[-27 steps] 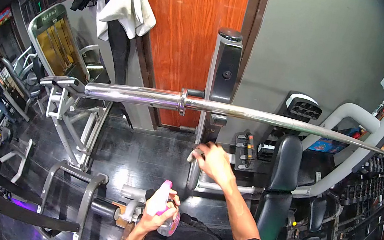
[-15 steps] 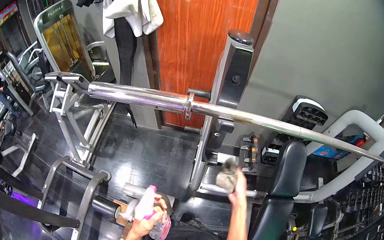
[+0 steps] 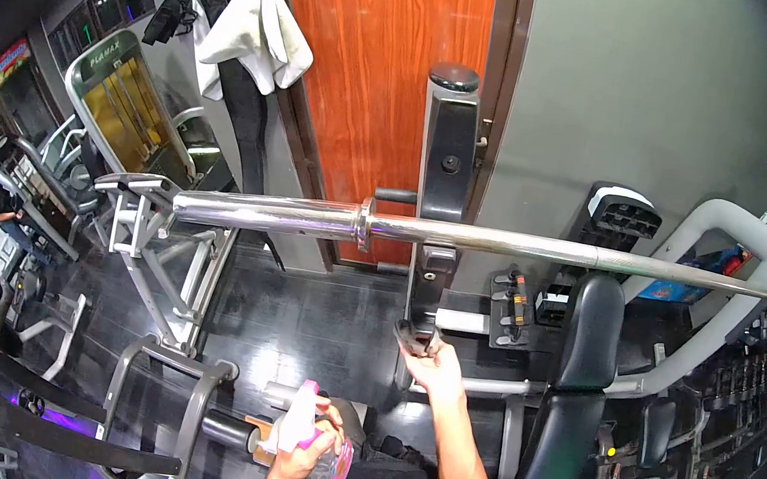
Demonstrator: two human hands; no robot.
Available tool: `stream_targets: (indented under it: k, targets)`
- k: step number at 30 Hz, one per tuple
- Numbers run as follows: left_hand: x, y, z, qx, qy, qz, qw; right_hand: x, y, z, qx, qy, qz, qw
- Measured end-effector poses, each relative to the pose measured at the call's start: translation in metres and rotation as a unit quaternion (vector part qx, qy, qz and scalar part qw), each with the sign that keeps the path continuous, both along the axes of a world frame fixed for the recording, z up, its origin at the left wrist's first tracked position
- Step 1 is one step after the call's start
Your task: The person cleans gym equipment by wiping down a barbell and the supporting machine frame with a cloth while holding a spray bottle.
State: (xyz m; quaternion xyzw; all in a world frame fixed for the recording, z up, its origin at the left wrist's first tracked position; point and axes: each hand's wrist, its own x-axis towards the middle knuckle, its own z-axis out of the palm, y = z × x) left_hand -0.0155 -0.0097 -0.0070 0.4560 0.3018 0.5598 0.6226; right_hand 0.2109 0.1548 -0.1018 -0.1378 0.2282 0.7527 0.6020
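Observation:
My left hand (image 3: 317, 437) is wrapped round a pink and white spray bottle (image 3: 304, 409) with a clear lower part, low in front of my body. My right hand (image 3: 436, 370) holds a dark grey cloth (image 3: 410, 339) near the lower part of the rack's upright post (image 3: 451, 159). Above both hands a shiny metal barbell (image 3: 495, 242) lies across the view, in front of the post. Neither hand touches the bar.
A black padded bench (image 3: 568, 412) stands to the right, by a curved grey frame (image 3: 726, 221). At left are a grey machine frame (image 3: 166, 355) and a weight machine (image 3: 105, 56). White cloth (image 3: 256, 30) hangs beside an orange door (image 3: 372, 65). A person (image 3: 3, 206) is far left.
My right hand has moved left and towards the post with the cloth, and its palm has turned up. The view has shifted slightly. My left hand still grips the bottle.

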Motion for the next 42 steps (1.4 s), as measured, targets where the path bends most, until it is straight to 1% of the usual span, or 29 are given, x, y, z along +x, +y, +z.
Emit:
stream_targets:
  k: [1,4,5,6,8,9,10,12,13,14,15,16,17,18,20,22,24,26,27,28,30,31,32,34,36,37,38,41,42]
  targets:
    - [-0.002,-0.001,-0.002,-0.011,0.006,0.002,1.000,0.005,-0.007,0.003,0.046,-0.016,0.022,0.999]
    - [-0.002,0.001,-0.005,-0.008,0.008,0.011,1.000,0.007,-0.014,0.012,0.039,-0.030,0.015,0.999]
    - [-0.002,0.002,-0.003,-0.014,0.010,0.010,1.000,0.006,-0.019,0.018,0.012,-0.085,0.019,0.996]
    - [-0.001,0.004,-0.003,-0.013,0.010,0.009,1.000,0.008,-0.021,0.020,0.012,-0.085,0.018,0.996]
    - [0.000,0.005,-0.001,-0.003,0.012,0.012,1.000,0.012,-0.029,0.019,0.032,-0.145,0.048,0.988]
    - [0.001,0.007,0.000,-0.002,0.013,0.011,1.000,0.012,-0.034,0.029,0.040,-0.171,0.052,0.983]
    - [0.002,0.008,0.001,0.003,0.017,0.007,1.000,0.013,-0.037,0.033,0.040,-0.171,0.051,0.983]
    - [0.003,0.011,0.001,0.007,0.019,0.004,1.000,0.017,-0.045,0.039,0.101,-0.187,0.044,0.976]
    - [0.002,0.011,-0.001,0.007,0.029,0.001,1.000,0.016,-0.053,0.047,0.119,-0.253,0.029,0.960]
    - [0.001,0.012,-0.002,0.007,0.040,-0.002,0.999,0.012,-0.056,0.048,0.120,-0.255,0.030,0.959]
    - [0.000,0.012,-0.004,0.009,0.036,-0.001,0.999,0.008,-0.056,0.048,0.088,-0.379,0.004,0.921]
    - [0.000,0.013,-0.006,0.007,0.031,0.001,0.999,0.006,-0.057,0.048,0.055,-0.497,-0.024,0.866]
    - [0.000,0.014,-0.008,0.005,0.027,0.003,1.000,0.003,-0.059,0.039,0.091,-0.533,-0.064,0.839]
    - [0.002,0.015,-0.008,0.007,0.025,0.000,1.000,0.000,-0.057,0.032,0.082,-0.589,-0.097,0.798]
    - [0.000,0.015,-0.006,-0.001,0.014,0.010,1.000,0.001,-0.056,0.019,0.057,-0.599,-0.104,0.792]
    - [-0.003,0.015,-0.007,-0.001,0.027,0.015,1.000,-0.002,-0.058,0.027,0.053,-0.596,-0.091,0.796]
    - [-0.005,0.014,-0.009,-0.025,0.015,0.030,0.999,0.001,-0.063,0.036,0.047,-0.593,-0.078,0.800]
    - [-0.006,0.014,-0.005,-0.020,0.015,0.033,0.999,0.016,-0.065,0.042,0.102,-0.679,-0.070,0.723]
    - [-0.007,0.015,-0.003,-0.012,0.014,0.033,0.999,0.027,-0.064,0.040,0.131,-0.689,-0.070,0.709]
    - [-0.008,0.015,-0.004,-0.014,0.016,0.033,0.999,0.034,-0.069,0.064,0.151,-0.681,-0.066,0.713]
    - [-0.009,0.017,-0.010,-0.021,0.011,0.030,0.999,0.042,-0.066,0.080,0.163,-0.790,-0.090,0.584]
    - [-0.007,0.019,-0.008,-0.021,0.009,0.028,0.999,0.035,-0.067,0.111,0.169,-0.793,-0.094,0.577]
    - [-0.004,0.022,-0.004,-0.015,0.016,0.023,0.999,0.036,-0.056,0.118,0.224,-0.859,-0.126,0.442]
    - [0.000,0.026,0.000,-0.008,0.022,0.016,1.000,0.018,-0.038,0.129,0.253,-0.896,-0.105,0.350]
    - [0.003,0.029,0.000,-0.003,0.021,-0.009,1.000,0.003,-0.012,0.110,0.261,-0.946,0.054,0.185]
    - [0.003,0.030,0.002,-0.003,0.068,-0.025,0.997,-0.005,-0.006,0.116,0.260,-0.949,0.017,0.176]
    - [0.004,0.031,0.004,-0.001,0.069,-0.027,0.997,-0.006,-0.004,0.119,0.259,-0.950,0.014,0.177]
    - [0.007,0.029,0.008,0.003,0.073,-0.027,0.997,-0.008,0.000,0.120,0.268,-0.956,0.038,0.116]
    - [0.008,0.027,0.006,0.001,0.071,-0.027,0.997,-0.006,0.002,0.119,0.268,-0.956,0.040,0.115]
